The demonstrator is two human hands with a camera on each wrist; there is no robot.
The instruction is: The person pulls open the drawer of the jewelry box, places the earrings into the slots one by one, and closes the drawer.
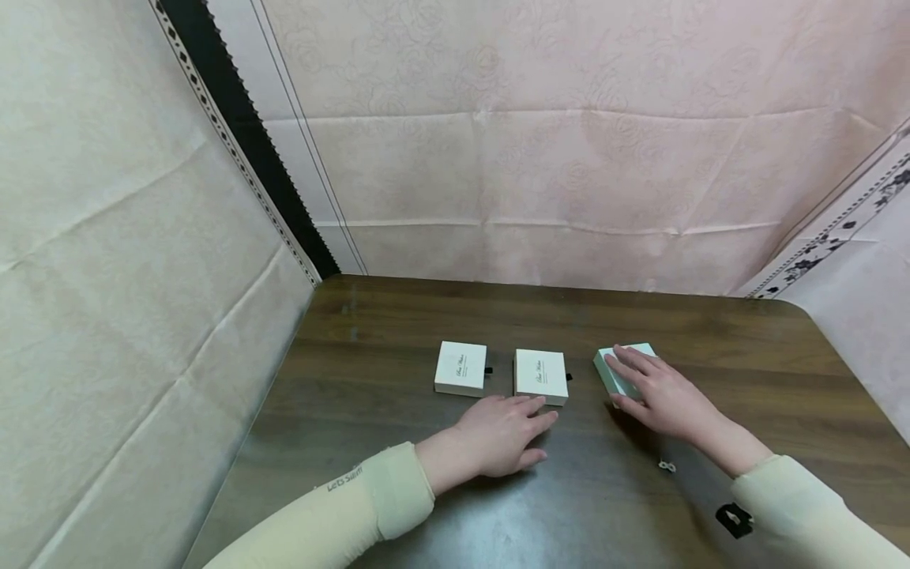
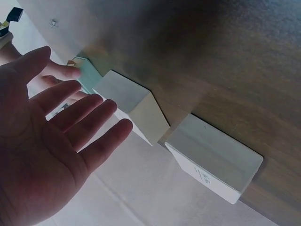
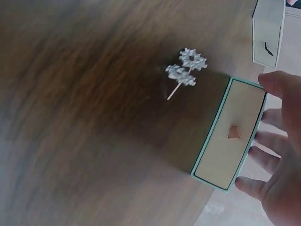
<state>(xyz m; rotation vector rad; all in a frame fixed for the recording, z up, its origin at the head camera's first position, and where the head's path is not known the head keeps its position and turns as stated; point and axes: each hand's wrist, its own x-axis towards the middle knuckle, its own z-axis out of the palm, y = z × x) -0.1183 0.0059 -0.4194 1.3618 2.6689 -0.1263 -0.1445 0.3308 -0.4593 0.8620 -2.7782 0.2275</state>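
My right hand [image 1: 654, 395] rests on a mint-green box [image 1: 604, 370], its fingers stretched over the top. The right wrist view shows the box's pale drawer front [image 3: 221, 150], pushed in, with a small tan pull tab [image 3: 234, 132]. On the table before it lies a silvery ornament [image 3: 187, 66] of two flower-like clusters with a thin pin. My left hand [image 1: 501, 438] hovers palm down, holding nothing, its fingers loosely spread. Just beyond it sits a white box [image 1: 540, 373] with dark script; a similar white box [image 1: 460, 365] stands to its left.
A dark brown wooden table [image 1: 341, 427] carries everything. Pale patterned cloth [image 1: 540, 174] hangs behind and at both sides. Beside the right sleeve is a small black piece [image 1: 735, 521], its kind unclear. Short black tabs stick out from the white boxes' right sides.
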